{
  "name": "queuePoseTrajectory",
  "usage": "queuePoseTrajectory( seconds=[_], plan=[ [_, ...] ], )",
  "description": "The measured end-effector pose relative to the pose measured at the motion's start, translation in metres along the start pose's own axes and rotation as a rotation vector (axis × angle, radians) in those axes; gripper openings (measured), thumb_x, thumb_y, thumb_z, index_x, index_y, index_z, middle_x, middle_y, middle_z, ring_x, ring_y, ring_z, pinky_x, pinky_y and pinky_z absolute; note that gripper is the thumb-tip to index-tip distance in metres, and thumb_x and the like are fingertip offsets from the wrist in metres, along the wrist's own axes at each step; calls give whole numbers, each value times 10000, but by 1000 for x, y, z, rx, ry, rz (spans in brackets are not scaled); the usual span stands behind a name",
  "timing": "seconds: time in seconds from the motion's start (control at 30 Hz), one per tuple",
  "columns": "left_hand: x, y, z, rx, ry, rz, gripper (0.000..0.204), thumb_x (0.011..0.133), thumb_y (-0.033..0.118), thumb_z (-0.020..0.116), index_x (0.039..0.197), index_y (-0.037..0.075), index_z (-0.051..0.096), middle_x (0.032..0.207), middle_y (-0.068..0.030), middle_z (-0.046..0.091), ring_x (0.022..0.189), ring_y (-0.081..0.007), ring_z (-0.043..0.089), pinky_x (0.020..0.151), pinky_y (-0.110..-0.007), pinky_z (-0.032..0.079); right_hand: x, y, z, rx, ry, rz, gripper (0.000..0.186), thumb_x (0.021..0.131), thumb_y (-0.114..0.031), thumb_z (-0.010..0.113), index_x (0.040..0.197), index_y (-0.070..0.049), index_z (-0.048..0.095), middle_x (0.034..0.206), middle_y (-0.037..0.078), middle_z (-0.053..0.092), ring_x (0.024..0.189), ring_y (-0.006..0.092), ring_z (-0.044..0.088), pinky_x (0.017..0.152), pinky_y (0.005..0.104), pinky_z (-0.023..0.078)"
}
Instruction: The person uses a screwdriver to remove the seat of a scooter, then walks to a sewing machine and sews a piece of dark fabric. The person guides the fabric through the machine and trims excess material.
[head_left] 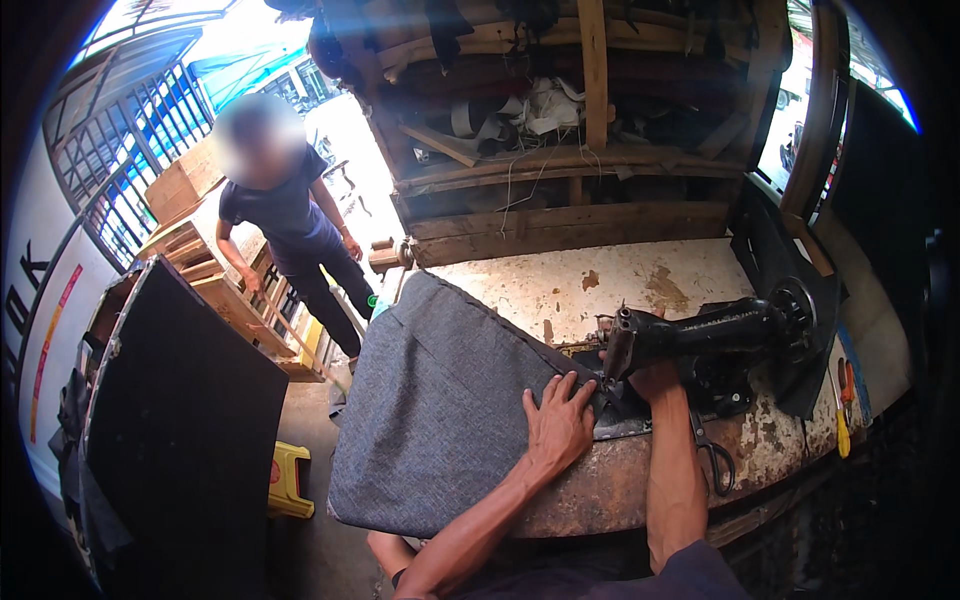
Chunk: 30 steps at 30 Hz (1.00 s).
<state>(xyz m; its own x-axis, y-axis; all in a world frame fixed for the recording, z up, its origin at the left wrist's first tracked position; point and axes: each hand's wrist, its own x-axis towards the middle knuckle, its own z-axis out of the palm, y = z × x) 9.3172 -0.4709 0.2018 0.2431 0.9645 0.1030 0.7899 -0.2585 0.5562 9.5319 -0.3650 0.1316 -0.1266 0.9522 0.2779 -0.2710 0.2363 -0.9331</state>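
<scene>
A large piece of dark grey woven fabric (pixel 430 400) lies over the left of the worktable and hangs past its front edge. One edge of it runs to the needle area of a black sewing machine (pixel 700 330). My left hand (pixel 560 424) presses flat on the fabric with fingers spread, just left of the needle. Behind the machine's head, under its arm, reaches my right hand (pixel 655 380); its fingers are mostly hidden there. A pair of black-handled scissors (pixel 716 466) lies beside my right forearm.
The worn table (pixel 480 275) has peeling patches. Two screwdrivers (pixel 844 390) rest at its right side. Wooden shelves (pixel 560 170) with rolled material rise behind. A person (pixel 285 215) stands at the far left near wooden frames. A dark panel (pixel 190 430) and a yellow stool (pixel 290 482) are left.
</scene>
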Motion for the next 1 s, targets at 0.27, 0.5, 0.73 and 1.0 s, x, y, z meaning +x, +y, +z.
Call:
queuePoseTrajectory(
  seconds=[0.27, 0.5, 0.73, 1.0],
  plan=[
    [42, -57, -29, 240, 22, 35, 504, 1071, 437, 533, 1522, 215, 572, 1627, -110, 477, 1578, -348, 334, 1276, -666, 185, -17, -84, 49, 59, 221, 326, 410, 1049, -272, 607, 1360, -9, 649, 1300, 175, 709, 1100, 295, 714, 977, 466, 587],
    [29, -66, -17, 257, 93, 19, 539, 1089, 458, 478, 1579, 236, 505, 1668, -114, 428, 1598, -353, 293, 1282, -660, 169, -65, -263, -3, -997, 754, -99, 332, 1075, -291, 635, 1156, 0, 774, 968, 114, 779, 891, 158, 706, 821, 341, 542],
    [28, -62, -22, 249, 33, -18, 553, 1094, 449, 464, 1605, 236, 464, 1684, -122, 399, 1602, -359, 281, 1273, -684, 162, 32, -300, -166, -1848, 398, 539, 520, 1089, -379, 509, 1236, 80, 703, 1213, 329, 703, 1174, 495, 665, 1018, 544, 513],
    [19, -65, -18, 240, 120, -10, 524, 1085, 427, 500, 1564, 217, 522, 1665, -124, 437, 1590, -365, 310, 1266, -676, 183, -68, -316, -124, -1713, 816, 258, 453, 1083, -378, 512, 1150, 2, 750, 1135, 322, 702, 1133, 523, 650, 973, 570, 497]
  ],
)
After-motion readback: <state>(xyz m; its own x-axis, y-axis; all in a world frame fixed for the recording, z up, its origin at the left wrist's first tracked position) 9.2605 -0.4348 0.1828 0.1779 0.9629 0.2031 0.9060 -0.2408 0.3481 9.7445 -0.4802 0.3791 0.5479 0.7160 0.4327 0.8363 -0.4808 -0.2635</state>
